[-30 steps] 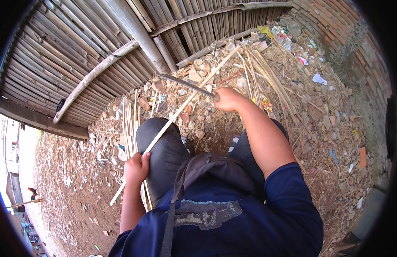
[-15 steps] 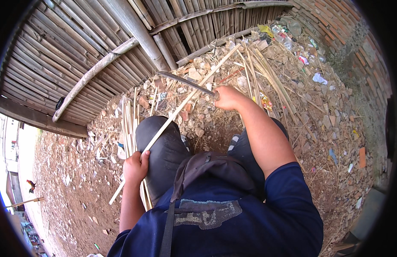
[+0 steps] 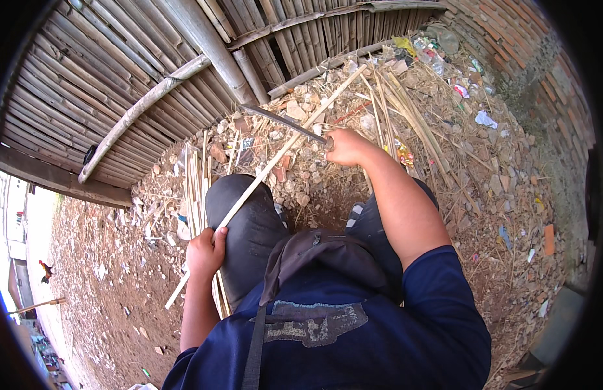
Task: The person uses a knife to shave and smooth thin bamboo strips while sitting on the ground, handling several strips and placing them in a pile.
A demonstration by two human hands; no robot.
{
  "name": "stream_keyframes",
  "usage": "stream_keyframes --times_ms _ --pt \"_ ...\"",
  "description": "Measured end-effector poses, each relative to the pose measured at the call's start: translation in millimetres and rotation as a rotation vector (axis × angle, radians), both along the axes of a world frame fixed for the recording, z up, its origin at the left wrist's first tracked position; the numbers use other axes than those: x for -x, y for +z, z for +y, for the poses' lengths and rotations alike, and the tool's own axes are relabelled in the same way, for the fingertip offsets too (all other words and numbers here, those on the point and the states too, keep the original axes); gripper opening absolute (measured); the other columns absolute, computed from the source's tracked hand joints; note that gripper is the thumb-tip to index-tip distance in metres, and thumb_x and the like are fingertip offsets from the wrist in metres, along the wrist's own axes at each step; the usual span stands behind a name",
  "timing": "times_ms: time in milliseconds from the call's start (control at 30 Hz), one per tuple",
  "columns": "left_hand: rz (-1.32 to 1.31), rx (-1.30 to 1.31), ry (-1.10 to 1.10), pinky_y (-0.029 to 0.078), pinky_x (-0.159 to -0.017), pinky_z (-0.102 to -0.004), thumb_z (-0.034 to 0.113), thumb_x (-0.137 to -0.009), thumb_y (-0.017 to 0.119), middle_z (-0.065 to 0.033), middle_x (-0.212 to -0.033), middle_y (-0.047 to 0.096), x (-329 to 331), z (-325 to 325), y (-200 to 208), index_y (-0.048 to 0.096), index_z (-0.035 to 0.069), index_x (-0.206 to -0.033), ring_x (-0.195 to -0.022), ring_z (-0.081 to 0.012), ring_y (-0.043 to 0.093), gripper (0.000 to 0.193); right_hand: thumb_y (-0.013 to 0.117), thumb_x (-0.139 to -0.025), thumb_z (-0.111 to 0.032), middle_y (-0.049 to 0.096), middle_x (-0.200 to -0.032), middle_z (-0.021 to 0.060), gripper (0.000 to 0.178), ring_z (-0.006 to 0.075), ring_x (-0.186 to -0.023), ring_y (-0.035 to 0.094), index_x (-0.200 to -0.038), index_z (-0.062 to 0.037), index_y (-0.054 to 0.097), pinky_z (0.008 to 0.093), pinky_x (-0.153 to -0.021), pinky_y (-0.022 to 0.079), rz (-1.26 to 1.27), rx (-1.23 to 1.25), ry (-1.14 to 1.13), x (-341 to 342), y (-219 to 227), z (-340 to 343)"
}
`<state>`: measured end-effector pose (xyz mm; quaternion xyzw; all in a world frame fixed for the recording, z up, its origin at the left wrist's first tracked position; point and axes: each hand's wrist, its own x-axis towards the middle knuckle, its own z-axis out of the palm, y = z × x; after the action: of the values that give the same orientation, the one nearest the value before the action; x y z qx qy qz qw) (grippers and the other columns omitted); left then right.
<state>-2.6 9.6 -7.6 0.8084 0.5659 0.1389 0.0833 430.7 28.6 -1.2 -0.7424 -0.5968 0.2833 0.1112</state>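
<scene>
My left hand (image 3: 206,252) grips a long pale bamboo strip (image 3: 283,151) near its lower end, beside my left knee (image 3: 244,214). The strip runs up and to the right across the knee toward the fence. My right hand (image 3: 345,147) holds the handle of a long dark blade (image 3: 282,122), which lies across the strip and points up to the left. A bundle of thin split bamboo sticks (image 3: 196,185) stands on the ground just left of my knee.
A bamboo slat fence (image 3: 119,71) with round poles fills the upper left. More bamboo stalks (image 3: 405,110), stones and litter cover the ground ahead. A brick wall (image 3: 542,58) curves along the right. A chicken (image 3: 45,270) stands far left.
The blade in my right hand has shifted slightly along the strip. My left hand and the strip stay in nearly the same place.
</scene>
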Motion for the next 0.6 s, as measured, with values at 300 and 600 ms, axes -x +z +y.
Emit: stream_keyframes --times_ms 300,600 --pt "0.008 0.019 0.014 0.046 -0.056 -0.0534 0.047 -0.097 0.063 -0.021 -0.061 0.06 0.3 0.7 0.2 0.053 0.004 -0.065 -0.058 -0.0449 0.06 0.054 0.07 -0.079 -0.023 0.071 -0.106 0.0223 0.036 0.0374 -0.102 0.068 -0.11 -0.0041 0.071 0.0445 -0.088 0.055 -0.027 -0.076 0.063 7.0 -6.9 3.4" --pt "0.024 0.019 0.04 0.047 -0.056 -0.0535 0.047 -0.097 0.063 -0.0208 -0.062 0.061 -1.8 -0.5 2.7 0.054 0.004 -0.066 -0.058 -0.0446 0.061 0.053 0.07 -0.079 -0.019 0.072 -0.104 0.0193 0.034 0.037 -0.1 0.069 -0.11 -0.0063 0.071 0.0459 -0.088 0.055 -0.042 -0.011 0.12 23.4 8.7 2.4"
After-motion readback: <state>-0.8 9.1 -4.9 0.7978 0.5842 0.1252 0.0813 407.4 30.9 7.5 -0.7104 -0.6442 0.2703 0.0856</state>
